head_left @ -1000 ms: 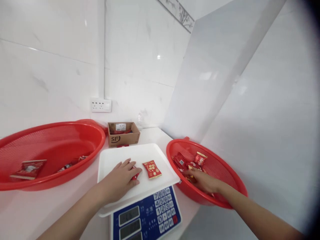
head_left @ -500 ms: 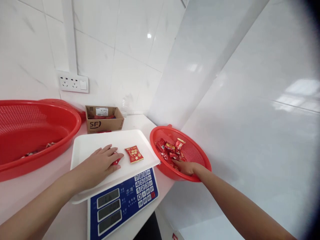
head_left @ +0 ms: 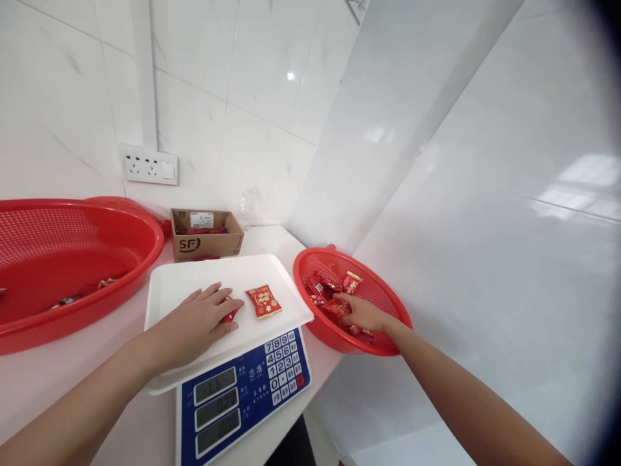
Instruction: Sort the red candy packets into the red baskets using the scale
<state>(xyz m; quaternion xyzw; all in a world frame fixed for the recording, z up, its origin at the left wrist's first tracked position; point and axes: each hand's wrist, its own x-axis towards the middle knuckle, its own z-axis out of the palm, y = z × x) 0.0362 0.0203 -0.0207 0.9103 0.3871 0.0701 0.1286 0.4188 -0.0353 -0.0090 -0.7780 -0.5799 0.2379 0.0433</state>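
- Left hand [head_left: 201, 318]: resting palm-down over the tray, fingers curved and narrowed, holding a white-spotted red packet [head_left: 231, 313] down against the surface; most of this packet is being hidden.
- Right hand [head_left: 363, 314]: reaching into the right basket [head_left: 383, 298], thumb and fingers closing narrowly on a shiny red packet [head_left: 336, 307] above the others.
- Gold-edged packet [head_left: 264, 301], red, gold lettering: lying flat on the tray, just beside the left fingertips, touching neither hand.
- White tray [head_left: 177, 283]: sitting on the blue scale [head_left: 257, 391]; the lower two displays are showing zeros, the upper one is reading unclearly.
- Loose packets [head_left: 352, 282], red: lying heaped in the right basket, around the right fingers.
- Left basket [head_left: 116, 226], red, perforated: standing left of the tray, holding a few packets near its wall.
- Cardboard box [head_left: 209, 246], marked SF: standing behind the tray, holding red items.
- Wall socket [head_left: 149, 166]: showing above the box.
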